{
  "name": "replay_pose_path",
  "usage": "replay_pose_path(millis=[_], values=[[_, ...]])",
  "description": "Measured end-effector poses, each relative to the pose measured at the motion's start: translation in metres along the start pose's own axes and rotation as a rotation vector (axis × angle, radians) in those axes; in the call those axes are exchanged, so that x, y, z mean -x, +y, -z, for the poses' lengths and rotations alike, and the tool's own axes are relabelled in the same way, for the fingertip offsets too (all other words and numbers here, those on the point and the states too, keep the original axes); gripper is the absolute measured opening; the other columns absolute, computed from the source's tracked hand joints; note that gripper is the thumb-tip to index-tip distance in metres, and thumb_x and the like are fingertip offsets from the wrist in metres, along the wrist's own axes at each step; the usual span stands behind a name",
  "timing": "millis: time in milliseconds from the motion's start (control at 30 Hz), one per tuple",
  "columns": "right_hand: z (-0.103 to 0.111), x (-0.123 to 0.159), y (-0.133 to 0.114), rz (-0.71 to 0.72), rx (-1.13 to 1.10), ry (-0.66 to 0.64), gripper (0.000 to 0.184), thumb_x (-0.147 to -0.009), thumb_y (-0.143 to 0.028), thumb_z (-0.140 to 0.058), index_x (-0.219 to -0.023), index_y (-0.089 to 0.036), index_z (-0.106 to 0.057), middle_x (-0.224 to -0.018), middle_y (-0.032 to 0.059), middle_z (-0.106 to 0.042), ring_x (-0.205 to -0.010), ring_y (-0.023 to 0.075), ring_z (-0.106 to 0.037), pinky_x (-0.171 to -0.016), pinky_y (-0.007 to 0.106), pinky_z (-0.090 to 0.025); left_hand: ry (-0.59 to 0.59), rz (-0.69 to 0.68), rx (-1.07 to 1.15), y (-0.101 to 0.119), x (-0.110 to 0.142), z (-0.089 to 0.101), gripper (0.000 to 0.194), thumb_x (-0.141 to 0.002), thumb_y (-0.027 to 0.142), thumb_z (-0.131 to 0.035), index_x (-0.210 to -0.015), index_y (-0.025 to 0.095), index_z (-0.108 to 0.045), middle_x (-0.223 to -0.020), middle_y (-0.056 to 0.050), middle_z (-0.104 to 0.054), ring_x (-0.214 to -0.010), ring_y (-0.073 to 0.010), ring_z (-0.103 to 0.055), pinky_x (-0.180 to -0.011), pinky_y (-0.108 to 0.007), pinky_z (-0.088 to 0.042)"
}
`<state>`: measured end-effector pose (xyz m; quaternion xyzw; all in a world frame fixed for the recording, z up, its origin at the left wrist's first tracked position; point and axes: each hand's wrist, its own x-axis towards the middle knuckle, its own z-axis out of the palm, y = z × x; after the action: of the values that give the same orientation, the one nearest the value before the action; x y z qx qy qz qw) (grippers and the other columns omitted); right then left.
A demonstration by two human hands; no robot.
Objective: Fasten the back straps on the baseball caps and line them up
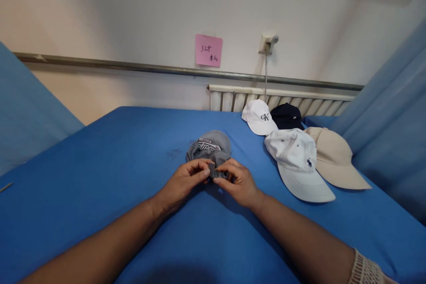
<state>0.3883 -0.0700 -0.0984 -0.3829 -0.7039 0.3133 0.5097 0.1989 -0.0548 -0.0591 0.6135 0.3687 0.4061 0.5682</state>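
Observation:
A grey baseball cap [213,146] lies on the blue-covered table [133,155], its brim pointing away from me and white lettering showing on its front. My left hand [186,179] pinches the dark strap at the back of the cap between thumb and fingers. From the other side, my right hand [238,183] grips the same strap area with thumb and forefinger. The fingertips of both hands are close together, and they partly hide the strap and any fastener on it.
At the right lie a white cap [258,115], a black cap [286,116], a pale cap with a small dark logo [293,155] and a beige cap [333,155]. Behind the table are a radiator [229,100] and a rail [149,69]. Blue curtains [392,106] hang at both sides.

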Motion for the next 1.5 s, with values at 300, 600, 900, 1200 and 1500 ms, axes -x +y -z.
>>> replay_pose_path(millis=[300,600,900,1200,1500], values=[[0.0002,0.0010,0.0001,0.027,0.033,-0.018,0.017,-0.081,-0.030,-0.070,-0.097,-0.023,-0.069,-0.087,0.0026,-0.060,-0.069,0.0131,-0.056,-0.059,0.025,-0.049,0.015,0.029,-0.036,0.0045,0.0012,-0.0028,0.022,-0.077,0.034,-0.071,-0.076,0.018,-0.056,-0.064,0.005,-0.051,-0.057,-0.0086,-0.044,-0.055,-0.022,-0.036],[-0.0016,0.0019,0.0020,0.092,0.032,-0.010,0.022,-0.081,-0.029,-0.071,-0.102,-0.023,-0.068,-0.089,0.0030,-0.059,-0.068,0.0124,-0.055,-0.057,0.024,-0.049,-0.023,0.024,-0.037,0.0029,0.0025,-0.0034,0.021,-0.081,0.037,-0.069,-0.083,0.018,-0.060,-0.067,0.004,-0.052,-0.061,-0.0091,-0.046,-0.060,-0.023,-0.038],[-0.0005,0.0019,0.0018,0.145,0.048,0.012,0.024,-0.082,-0.021,-0.068,-0.106,-0.024,-0.067,-0.093,0.0039,-0.059,-0.069,0.0122,-0.055,-0.057,0.024,-0.049,-0.039,-0.037,-0.073,0.0021,0.0032,-0.0024,0.021,-0.078,0.035,-0.073,-0.074,0.016,-0.065,-0.112,-0.007,-0.058,-0.104,-0.0212,-0.054,-0.096,-0.035,-0.040],[-0.0008,0.0023,0.0009,0.163,0.038,0.020,0.026,-0.081,-0.021,-0.069,-0.107,-0.024,-0.068,-0.093,0.0038,-0.058,-0.069,0.0120,-0.056,-0.058,0.024,-0.050,-0.039,-0.014,-0.049,0.0041,0.0026,-0.0019,0.024,-0.072,0.033,-0.077,-0.068,0.016,-0.060,-0.109,-0.007,-0.057,-0.102,-0.0206,-0.054,-0.095,-0.035,-0.040],[-0.0021,0.0032,0.0027,0.170,0.053,0.011,0.027,-0.081,-0.024,-0.071,-0.108,-0.025,-0.067,-0.091,0.0028,-0.057,-0.068,0.0114,-0.055,-0.058,0.024,-0.050,-0.014,0.024,-0.083,0.0031,0.0009,-0.0009,0.027,-0.070,0.031,-0.074,-0.062,0.016,-0.053,-0.109,-0.008,-0.059,-0.101,-0.0208,-0.055,-0.090,-0.033,-0.041]])
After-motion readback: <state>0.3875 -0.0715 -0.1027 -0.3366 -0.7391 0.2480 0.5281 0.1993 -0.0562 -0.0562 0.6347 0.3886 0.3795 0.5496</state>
